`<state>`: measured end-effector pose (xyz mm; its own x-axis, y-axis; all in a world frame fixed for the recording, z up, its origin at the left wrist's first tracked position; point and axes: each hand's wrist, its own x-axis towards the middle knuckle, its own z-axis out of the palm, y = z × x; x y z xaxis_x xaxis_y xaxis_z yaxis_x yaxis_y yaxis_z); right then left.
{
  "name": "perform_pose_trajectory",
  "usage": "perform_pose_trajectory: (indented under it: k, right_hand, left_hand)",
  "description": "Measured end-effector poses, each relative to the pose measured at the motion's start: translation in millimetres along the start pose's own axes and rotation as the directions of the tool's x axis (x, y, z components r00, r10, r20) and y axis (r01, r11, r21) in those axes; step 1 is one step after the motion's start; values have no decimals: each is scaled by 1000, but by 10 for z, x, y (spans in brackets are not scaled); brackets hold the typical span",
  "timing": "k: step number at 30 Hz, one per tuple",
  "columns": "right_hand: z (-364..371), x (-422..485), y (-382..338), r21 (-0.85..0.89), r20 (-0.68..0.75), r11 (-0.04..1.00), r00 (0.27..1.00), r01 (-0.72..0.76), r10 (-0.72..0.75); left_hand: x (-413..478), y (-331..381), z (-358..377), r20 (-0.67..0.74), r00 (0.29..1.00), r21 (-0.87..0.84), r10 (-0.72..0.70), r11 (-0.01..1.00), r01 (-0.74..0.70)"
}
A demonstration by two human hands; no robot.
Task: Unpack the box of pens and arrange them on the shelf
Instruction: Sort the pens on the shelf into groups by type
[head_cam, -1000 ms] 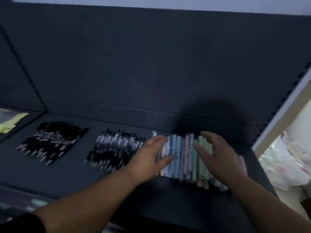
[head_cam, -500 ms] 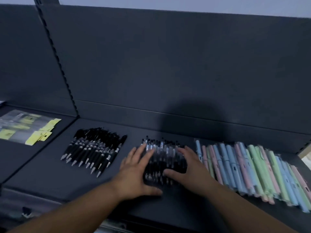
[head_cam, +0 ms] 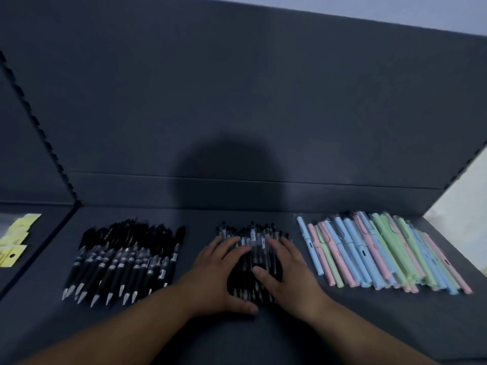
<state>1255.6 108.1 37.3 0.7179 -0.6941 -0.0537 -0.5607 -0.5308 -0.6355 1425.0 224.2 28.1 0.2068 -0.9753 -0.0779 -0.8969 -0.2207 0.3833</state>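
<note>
Two open-fingered grips — left grip (head_cam: 216,277), right grip (head_cam: 292,275) — flat astride the middle pen pile (head_cam: 257,238).

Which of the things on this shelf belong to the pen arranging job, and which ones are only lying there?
Part of the job:
- left hand and right hand, both resting on the middle pen pile
- black pens, left
- pastel pens, right
- shelf

Just lying about:
- yellow-tagged packets, neighbouring section, far left
</note>
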Motion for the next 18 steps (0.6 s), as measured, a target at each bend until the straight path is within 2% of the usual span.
perform_pose_trajectory:
  k: [6,14,18]
  right_hand:
    - [-111,28,-14,-1,9,1000,1000,0,0]
    - [-268,33,42,-25,110,998,993,49,-46]
    - [-338,0,109,-47,238,987,961,153,-138]
  left_hand:
    - [75,127,-20,32,997,37,66,997,-67]
    - [136,179,-35,78,996,84,54,995,-60]
    - [108,212,-56,61,995,75,82,993,-86]
